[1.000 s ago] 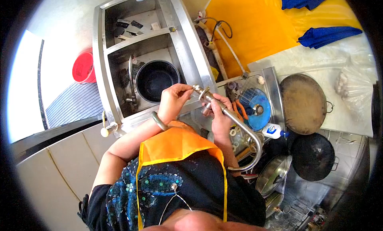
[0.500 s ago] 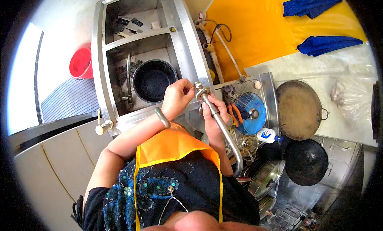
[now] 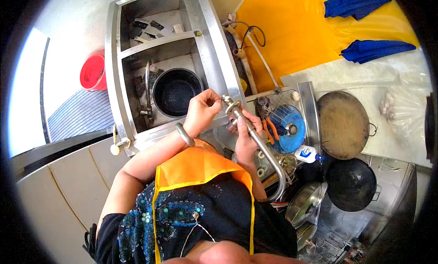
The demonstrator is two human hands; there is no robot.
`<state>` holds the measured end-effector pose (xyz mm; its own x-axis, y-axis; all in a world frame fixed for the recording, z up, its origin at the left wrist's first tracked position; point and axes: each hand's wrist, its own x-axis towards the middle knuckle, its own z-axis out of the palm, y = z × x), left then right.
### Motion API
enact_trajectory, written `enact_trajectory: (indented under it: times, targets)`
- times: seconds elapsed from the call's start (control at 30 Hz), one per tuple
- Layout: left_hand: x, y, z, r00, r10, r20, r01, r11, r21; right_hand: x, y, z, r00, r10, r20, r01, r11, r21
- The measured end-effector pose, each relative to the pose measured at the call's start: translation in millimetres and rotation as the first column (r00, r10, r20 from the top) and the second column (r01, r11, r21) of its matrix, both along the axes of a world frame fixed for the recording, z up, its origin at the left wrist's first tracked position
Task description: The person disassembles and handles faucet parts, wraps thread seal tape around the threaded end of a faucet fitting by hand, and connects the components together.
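Gooseneck faucet (image 3: pixel 268 152) sits in front of your chest, in the air near the sink's close right corner. Threaded inlet end points to 11 o'clock, spout curves down to 5 and hooks back toward 7. Your right hand (image 3: pixel 248 136) grasps its body, fingers wrapped round the metal. Your left hand (image 3: pixel 203 110) has thumb and fingers pinched together at the threaded end; can't tell whether they grip it or a small part. Green bangle (image 3: pixel 185 135) on that wrist.

Clock from the faucet: orange-handled tool (image 3: pixel 272 129) just beside at 2, next to a blue lid (image 3: pixel 294 136) with a dark knob, partly under a wire rack (image 3: pixel 284 112). White bottle (image 3: pixel 306 153) with blue cap lies near 3. Steel double sink (image 3: pixel 216 59) at 10 to 11; its near basin holds a black pot (image 3: pixel 178 93) and a second faucet (image 3: pixel 147 88) beside it. Farther out: round brown pan (image 3: pixel 344 125) at 3, black wok (image 3: pixel 351 185) at 4, glass lid (image 3: pixel 306 204) at 5, red bucket (image 3: pixel 92 72) at 10. Two blue cloths (image 3: pixel 376 51) lie at 1 to 2, by yellow-orange sheeting (image 3: pixel 287 40).
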<state>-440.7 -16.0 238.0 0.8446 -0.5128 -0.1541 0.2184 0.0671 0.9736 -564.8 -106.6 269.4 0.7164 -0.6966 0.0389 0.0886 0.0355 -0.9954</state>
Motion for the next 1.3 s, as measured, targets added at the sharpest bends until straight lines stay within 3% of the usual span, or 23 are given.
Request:
enact_trajectory:
  times: [0.17, 0.37, 0.7, 0.8, 0.9, 1.0, 1.1, 1.13, 1.3]
  targets:
    - [6, 4, -11, 0.97, -0.023, -0.241, 0.004, 0.997, -0.079, 7, 4, 14, 0.995, -0.081, 0.061, 0.07, 0.984, 0.165]
    - [4, 5, 10, 0.983, -0.114, -0.146, 0.1, 0.99, -0.1, 9, -3, 14, 0.997, -0.054, 0.05, 0.041, 0.975, 0.218]
    - [9, 3, 17, 0.981, -0.101, -0.165, 0.081, 0.989, -0.126, 14, -1, 19, 0.999, -0.008, 0.052, 0.006, 0.999, 0.051]
    - [10, 2, 15, 0.996, -0.064, -0.061, 0.06, 0.996, -0.059, 15, 0, 16, 1.0, 0.004, 0.025, -0.004, 1.0, 0.006]
    - [11, 0, 17, 0.972, 0.02, 0.234, -0.033, 0.998, 0.054, 13, 0, 13, 1.0, 0.028, -0.007, -0.028, 1.0, -0.009]
    - [16, -1, 16, 0.943, 0.029, 0.332, -0.076, 0.989, 0.129, 15, 3, 12, 1.0, -0.003, 0.025, 0.004, 1.0, -0.01]
    - [24, 1, 7, 0.992, 0.028, 0.124, -0.041, 0.994, 0.101, 17, 5, 14, 0.996, -0.042, 0.084, 0.039, 0.999, 0.038]
    - [26, 3, 3, 0.999, -0.045, 0.005, 0.044, 0.997, 0.069, 17, 3, 16, 0.996, -0.045, 0.077, 0.039, 0.997, 0.072]
    - [18, 4, 10, 0.954, -0.204, -0.218, 0.167, 0.97, -0.176, 18, -3, 17, 0.993, -0.105, 0.061, 0.084, 0.956, 0.283]
